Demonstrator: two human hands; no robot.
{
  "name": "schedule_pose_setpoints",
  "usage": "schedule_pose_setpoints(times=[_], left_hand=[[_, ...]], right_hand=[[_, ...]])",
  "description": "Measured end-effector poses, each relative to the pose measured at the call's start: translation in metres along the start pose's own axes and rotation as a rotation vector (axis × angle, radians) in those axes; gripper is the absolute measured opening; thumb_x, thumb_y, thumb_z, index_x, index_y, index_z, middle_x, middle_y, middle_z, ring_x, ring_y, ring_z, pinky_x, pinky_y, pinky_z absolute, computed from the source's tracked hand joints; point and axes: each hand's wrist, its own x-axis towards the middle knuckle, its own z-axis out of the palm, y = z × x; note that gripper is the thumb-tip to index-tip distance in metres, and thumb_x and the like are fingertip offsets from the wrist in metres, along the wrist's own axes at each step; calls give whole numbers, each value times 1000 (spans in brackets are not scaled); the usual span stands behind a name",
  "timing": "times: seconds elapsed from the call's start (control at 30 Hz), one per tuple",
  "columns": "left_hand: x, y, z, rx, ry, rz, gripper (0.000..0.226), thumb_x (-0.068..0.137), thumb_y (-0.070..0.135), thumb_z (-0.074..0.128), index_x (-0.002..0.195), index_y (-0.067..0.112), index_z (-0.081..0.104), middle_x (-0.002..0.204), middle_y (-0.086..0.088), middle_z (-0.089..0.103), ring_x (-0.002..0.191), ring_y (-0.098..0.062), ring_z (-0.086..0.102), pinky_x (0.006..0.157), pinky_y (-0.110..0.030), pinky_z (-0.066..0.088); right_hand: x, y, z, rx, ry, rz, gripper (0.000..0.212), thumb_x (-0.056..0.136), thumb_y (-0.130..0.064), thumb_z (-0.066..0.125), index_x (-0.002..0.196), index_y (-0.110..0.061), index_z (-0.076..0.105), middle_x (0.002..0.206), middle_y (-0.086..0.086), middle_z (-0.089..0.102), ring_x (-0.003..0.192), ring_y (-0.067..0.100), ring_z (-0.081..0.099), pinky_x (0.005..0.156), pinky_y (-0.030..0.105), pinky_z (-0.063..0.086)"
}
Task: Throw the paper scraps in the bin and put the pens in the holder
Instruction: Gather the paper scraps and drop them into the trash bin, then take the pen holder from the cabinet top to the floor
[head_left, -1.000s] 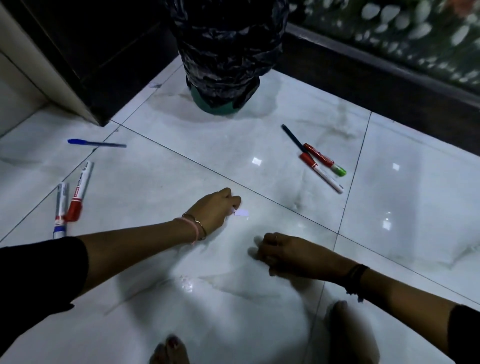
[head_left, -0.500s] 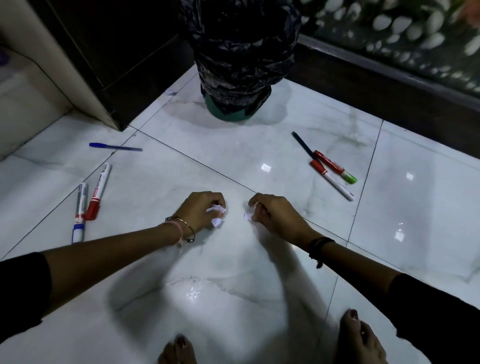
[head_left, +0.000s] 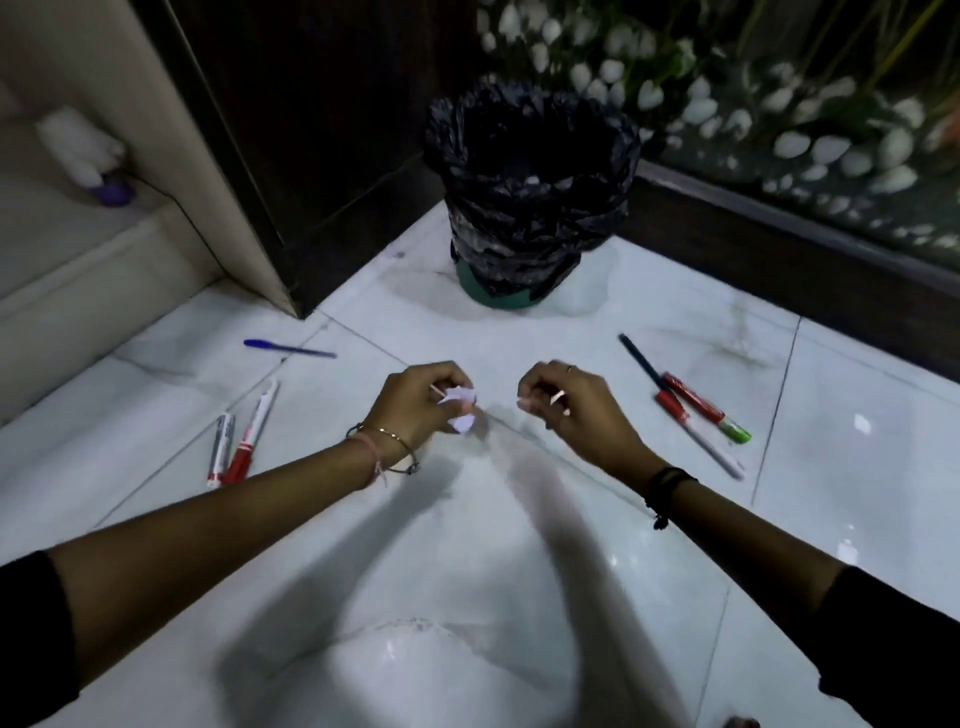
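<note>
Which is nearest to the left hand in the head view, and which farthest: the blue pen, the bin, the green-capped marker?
From the left hand:
1. Blue pen, on the floor to its left, slightly beyond.
2. Bin, ahead by the wall.
3. Green-capped marker, far right, past the right hand.

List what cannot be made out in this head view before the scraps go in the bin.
- Bin interior: dark behind the black liner, so its contents cannot be seen.
- Right hand: curled fingers and motion blur hide whether its grip holds a scrap.
- Left hand: paper scraps show, but fingers hide how many.
- Pen holder: not in the frame.
- Marker labels: too small to read.
</note>
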Motion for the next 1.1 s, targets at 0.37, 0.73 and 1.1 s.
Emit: schedule_pose_setpoints(times=[0.37, 0.73, 1.1], left_hand=[[174, 171, -65, -125, 414, 213, 11, 75, 5, 67, 79, 15, 69, 70, -2, 62, 76, -17, 54, 75, -27, 49], [194, 277, -106, -148, 160, -234, 22, 86, 5, 48, 92, 11, 68, 97, -19, 70, 92, -33, 65, 76, -33, 44], [87, 555, -334, -153, 327, -65, 20, 90, 7, 48, 94, 14, 66, 85, -4, 66, 65, 1, 64, 59, -9, 46]], right_hand=[[186, -84, -113, 180, 554, 37, 8, 85, -9, 66, 79, -12, 62, 67, 1, 59, 60, 14, 58, 58, 24, 56], [254, -148, -216, -8, 120, 376, 21, 92, -25, 56, 89, -11, 71, 89, 16, 73, 87, 30, 68, 83, 50, 56], [334, -477, -395, 25, -6, 86, 16, 92, -16, 56, 93, -10, 72, 72, -3, 67, 55, -4, 61, 50, 13, 48]])
